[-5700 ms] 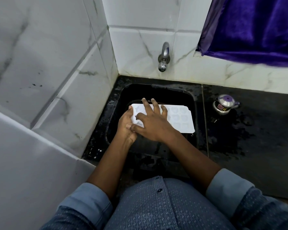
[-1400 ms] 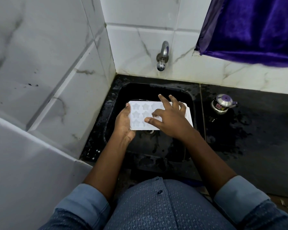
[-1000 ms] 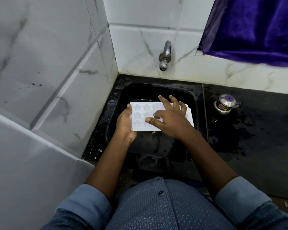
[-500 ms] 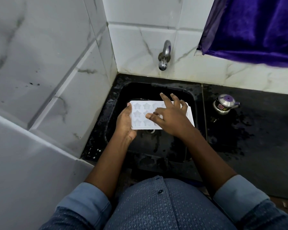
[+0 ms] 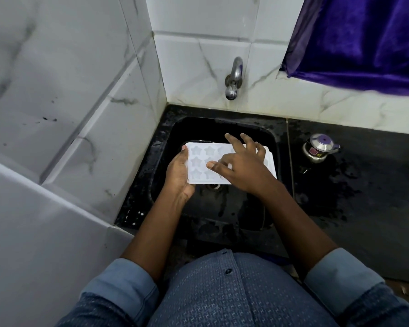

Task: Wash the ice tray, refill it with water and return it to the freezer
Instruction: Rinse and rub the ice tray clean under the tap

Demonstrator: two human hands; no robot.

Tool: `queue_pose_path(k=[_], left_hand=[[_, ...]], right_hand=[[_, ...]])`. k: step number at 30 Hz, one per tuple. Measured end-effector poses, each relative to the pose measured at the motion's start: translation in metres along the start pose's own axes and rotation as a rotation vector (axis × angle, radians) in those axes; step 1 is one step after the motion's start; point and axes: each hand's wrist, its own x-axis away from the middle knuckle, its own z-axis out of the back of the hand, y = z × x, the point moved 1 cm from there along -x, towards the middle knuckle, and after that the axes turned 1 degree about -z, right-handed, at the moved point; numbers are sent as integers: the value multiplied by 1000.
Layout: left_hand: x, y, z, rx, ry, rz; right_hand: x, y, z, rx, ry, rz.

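right hand (image 5: 243,171), fingers spread, has slid right across the tray (image 5: 200,161) the left hand (image 5: 178,175) grips: still scrubbing, tap (image 5: 233,81) dry, refill pending.

The tiled wall (image 5: 104,128) hems the sink (image 5: 198,128) on the left, the tap (image 5: 233,79) overhangs its back, the ice tray (image 5: 198,162) spans its middle, and the counter (image 5: 364,208) leaves room around a metal pot (image 5: 318,151).

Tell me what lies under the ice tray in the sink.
Below the near edge of the ice tray the drain peeks out of the black sink. The left hand grips the tray's left end; its fingers underneath are hidden, as is everything else beneath the tray.
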Motion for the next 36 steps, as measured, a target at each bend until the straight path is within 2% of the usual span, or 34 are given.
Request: queue_pose_path(k=[14,17,20,26,36], left_hand=[[5,1,-2,3,7,4],[6,2,-1,-1,21,-4],[5,1,1,9,13,2],[6,4,3,29,18,0],[7,3,-6,7,19,-6]], right_hand=[[4,0,2,5,-12,-21],[5,0,2,-58,-24,-1],[7,6,5,-135,17,-2],[15,30,14,-128,118,-24],[22,33,12,-37,16,-45]])
